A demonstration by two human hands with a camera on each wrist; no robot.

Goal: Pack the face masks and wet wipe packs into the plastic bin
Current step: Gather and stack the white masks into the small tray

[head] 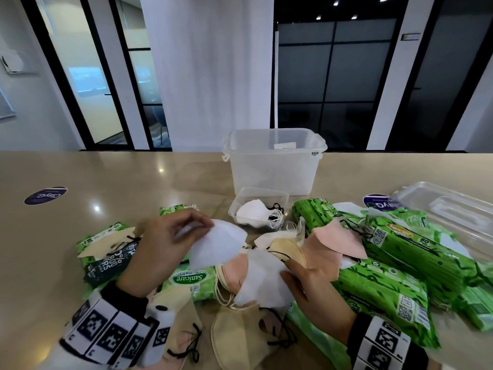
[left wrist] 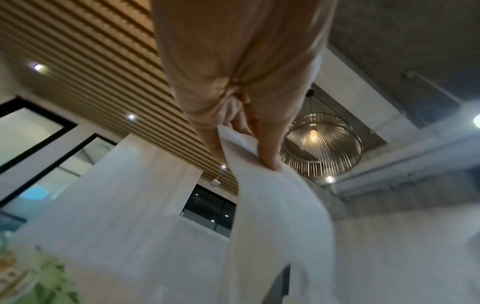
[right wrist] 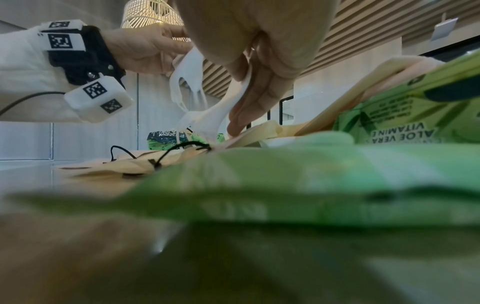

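Observation:
My left hand (head: 198,225) pinches a white face mask (head: 216,245) by its edge and holds it above the pile; in the left wrist view the fingers (left wrist: 267,150) clamp the same mask (left wrist: 275,209). My right hand (head: 288,268) pinches a second white mask (head: 262,283) lying on the heap, thumb on top; in the right wrist view this hand (right wrist: 241,98) points down with the mask (right wrist: 205,117) between thumb and fingers. The clear plastic bin (head: 274,166) stands open behind the pile. Green wet wipe packs (head: 400,252) and beige and pink masks (head: 336,236) lie around.
A small clear tray (head: 241,201) with white masks sits in front of the bin. A clear lid (head: 448,209) lies at the right. More wipe packs (head: 192,281) and a dark pack (head: 112,263) lie to the left. Beige masks (head: 234,329) cover the near edge.

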